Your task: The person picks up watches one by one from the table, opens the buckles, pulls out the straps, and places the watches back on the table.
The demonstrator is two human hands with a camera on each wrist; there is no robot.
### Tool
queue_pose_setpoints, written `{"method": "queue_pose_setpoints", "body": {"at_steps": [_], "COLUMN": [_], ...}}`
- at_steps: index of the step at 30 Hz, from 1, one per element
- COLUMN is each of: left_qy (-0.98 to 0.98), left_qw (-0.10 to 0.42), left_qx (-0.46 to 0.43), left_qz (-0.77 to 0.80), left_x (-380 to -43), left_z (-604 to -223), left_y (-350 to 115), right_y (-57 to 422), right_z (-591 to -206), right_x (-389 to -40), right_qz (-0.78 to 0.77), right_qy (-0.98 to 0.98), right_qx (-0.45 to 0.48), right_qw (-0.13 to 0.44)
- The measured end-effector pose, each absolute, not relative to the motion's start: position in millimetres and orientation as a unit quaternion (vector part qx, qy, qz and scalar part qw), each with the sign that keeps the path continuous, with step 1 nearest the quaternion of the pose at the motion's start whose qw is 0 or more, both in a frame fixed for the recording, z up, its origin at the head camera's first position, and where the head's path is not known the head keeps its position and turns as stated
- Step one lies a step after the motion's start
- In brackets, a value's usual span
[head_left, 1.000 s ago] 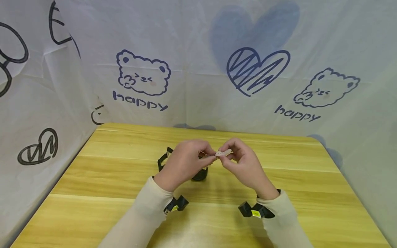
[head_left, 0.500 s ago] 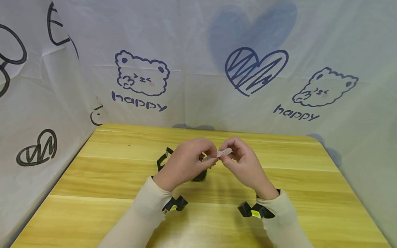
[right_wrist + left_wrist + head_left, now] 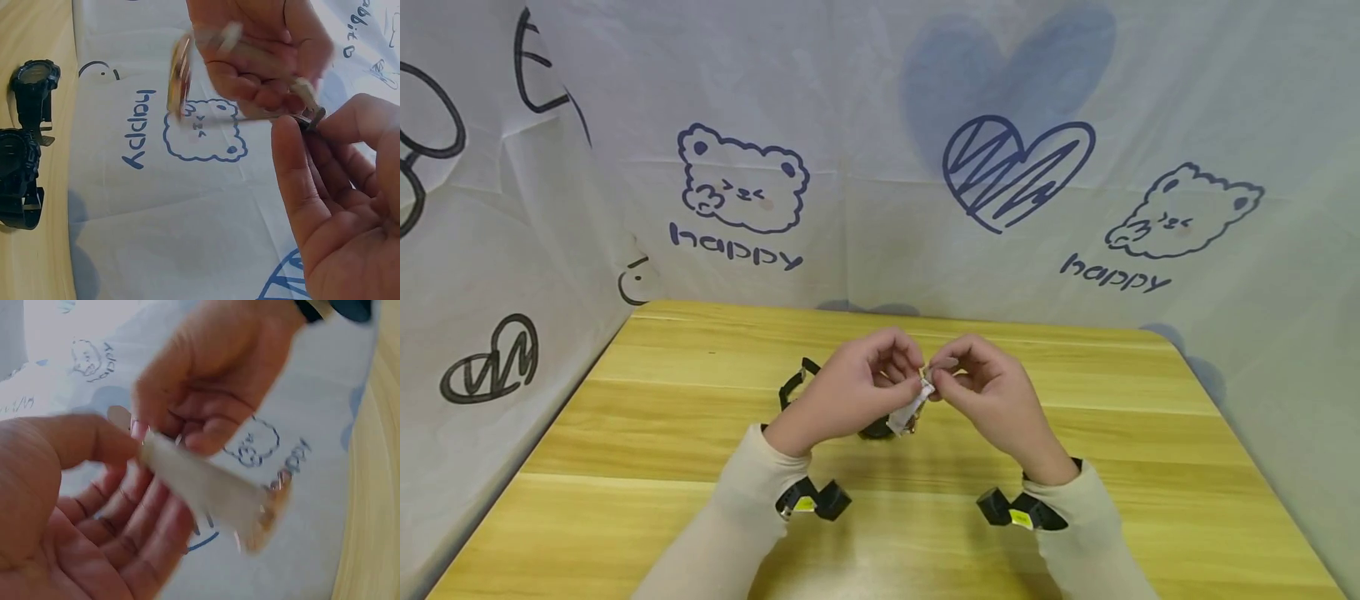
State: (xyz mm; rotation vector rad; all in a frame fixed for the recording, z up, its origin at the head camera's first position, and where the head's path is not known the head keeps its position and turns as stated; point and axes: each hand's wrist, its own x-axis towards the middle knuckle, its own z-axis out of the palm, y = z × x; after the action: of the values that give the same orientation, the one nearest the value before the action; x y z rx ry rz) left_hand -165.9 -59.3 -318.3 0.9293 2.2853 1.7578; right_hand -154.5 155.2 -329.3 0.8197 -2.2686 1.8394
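Note:
A watch with a white strap (image 3: 907,412) and a gold-coloured case (image 3: 180,78) is held in the air between both hands, blurred in the wrist views. My left hand (image 3: 842,392) pinches the white strap between thumb and index finger, with the other fingers loosely bent behind it. The right hand (image 3: 992,396) pinches a strap end by its thumb and fingertips, close against the left fingertips. From the left fingertips, the rest of the watch slants down towards the case in the left wrist view. Fingers hide the exact meeting point of the strap ends.
Two black watches (image 3: 34,94) lie on the wooden table (image 3: 1075,500), partly hidden behind the left hand in the head view. A white cloth (image 3: 880,233) with printed hearts and bears hangs behind the table and along its left side. Both wrists carry black cameras.
The left hand has turned and lifted slightly, so the watch's white strap and case now swing down below the fingers. The right hand stays nearly in place, still pinching the strap.

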Motion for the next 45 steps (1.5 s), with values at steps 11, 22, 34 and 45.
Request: {"method": "queue_pose_setpoints", "body": {"at_steps": [11,22,34,45], "left_qy": [0.728,0.791,0.758,0.744], "left_qw": [0.099,0.023,-0.019,-0.025], "left_qx": [0.319,0.311,0.32,0.316], "left_qz": [0.599,0.526,0.568,0.589], "left_x": [-166.7,-161.3,-166.3,-163.6], "left_z": [-315.4,-315.4,-320.0,-314.0], "left_y": [-59.4,-51.4,-54.6,-52.7], "right_y": [158.7,160.8,163.1,157.5], "right_z": [-328.6,-328.5,-326.1,-328.8], "right_x": [-155.0,-156.5,-158.2,-157.9], "right_qz": [0.627,0.627,0.542,0.548], "right_qy": [-0.724,-0.73,-0.752,-0.769], "right_qx": [0.282,0.264,0.362,0.31], "right_qw": [0.062,0.064,0.101,0.115]}}
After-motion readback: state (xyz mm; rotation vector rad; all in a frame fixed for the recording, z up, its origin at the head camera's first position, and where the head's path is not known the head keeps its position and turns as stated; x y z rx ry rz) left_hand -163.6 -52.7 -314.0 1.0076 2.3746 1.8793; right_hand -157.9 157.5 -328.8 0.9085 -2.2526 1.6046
